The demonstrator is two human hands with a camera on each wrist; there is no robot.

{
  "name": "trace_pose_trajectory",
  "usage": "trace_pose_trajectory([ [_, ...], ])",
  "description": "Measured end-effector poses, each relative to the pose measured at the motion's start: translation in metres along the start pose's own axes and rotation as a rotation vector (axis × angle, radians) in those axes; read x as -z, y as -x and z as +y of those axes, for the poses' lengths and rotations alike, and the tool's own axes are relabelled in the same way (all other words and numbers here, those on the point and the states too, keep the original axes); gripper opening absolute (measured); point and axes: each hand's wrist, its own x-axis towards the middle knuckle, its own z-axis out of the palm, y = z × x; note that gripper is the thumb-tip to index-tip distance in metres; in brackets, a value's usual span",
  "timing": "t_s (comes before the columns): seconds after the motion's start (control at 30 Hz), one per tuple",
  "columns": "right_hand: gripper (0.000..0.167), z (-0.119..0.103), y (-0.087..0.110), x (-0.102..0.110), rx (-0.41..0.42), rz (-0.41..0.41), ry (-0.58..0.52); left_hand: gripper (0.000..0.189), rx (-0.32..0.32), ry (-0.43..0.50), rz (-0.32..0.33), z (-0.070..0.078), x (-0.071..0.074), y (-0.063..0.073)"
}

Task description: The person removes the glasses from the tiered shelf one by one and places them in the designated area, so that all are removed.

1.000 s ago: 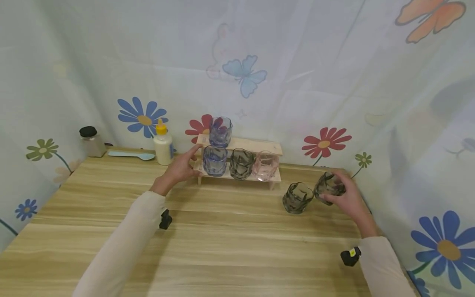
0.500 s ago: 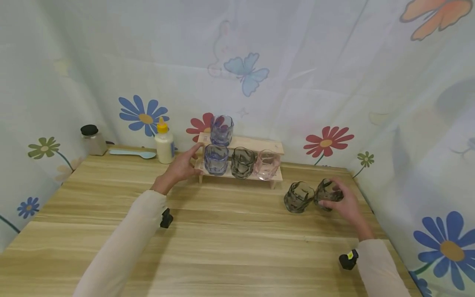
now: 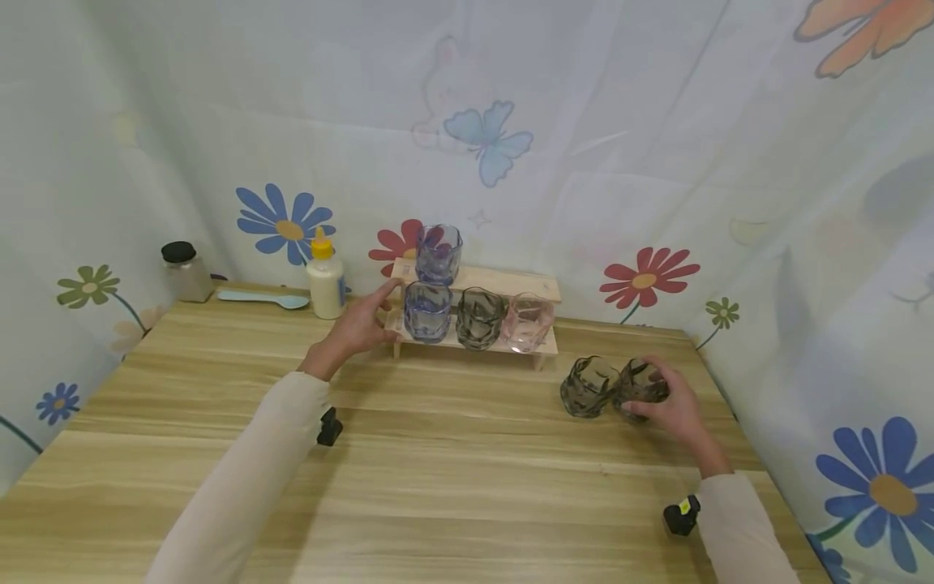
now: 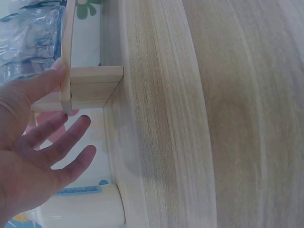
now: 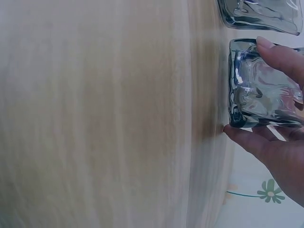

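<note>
In the head view my right hand point(image 3: 674, 410) grips a dark grey glass point(image 3: 640, 389) at the right of the table. The right wrist view shows the thumb along one side of this glass point(image 5: 263, 85) and fingers along the other. Close at its left stands another dark grey glass point(image 3: 589, 387). My left hand point(image 3: 357, 324) rests against the left end of a small two-tier wooden shelf point(image 3: 511, 284); its thumb touches the lower board and the other fingers are loosely extended. A blue glass point(image 3: 428, 311), a dark glass point(image 3: 480, 318) and a pink glass point(image 3: 529, 322) fill the lower tier. Another blue glass point(image 3: 439, 255) tops the shelf.
Left of the shelf stand a glue bottle point(image 3: 326, 284) with a yellow cap, a pale blue spoon point(image 3: 263, 299) and a black-lidded jar point(image 3: 186, 274). A flowered curtain point(image 3: 350, 105) borders the back and sides of the wooden table point(image 3: 467, 487).
My right hand has moved the dark grey glass down and slightly left, beside the other dark glass. The left hand stays at the shelf, and the head view has shifted slightly.
</note>
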Motion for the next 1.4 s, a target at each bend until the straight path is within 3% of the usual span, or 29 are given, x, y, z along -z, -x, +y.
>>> trace_pose_trajectory([
  [1.0,0.092,0.002,0.003,-0.003,-0.008,-0.026,0.002,0.097,0.016,-0.001,-0.003,0.004,0.001,-0.002],
  [1.17,0.103,-0.001,0.004,0.002,-0.029,-0.046,-0.018,0.097,0.010,-0.002,0.001,0.004,0.001,0.000],
  [1.4,0.105,-0.017,-0.002,0.019,-0.048,-0.078,-0.027,0.098,0.013,0.005,0.003,0.001,-0.001,0.001],
])
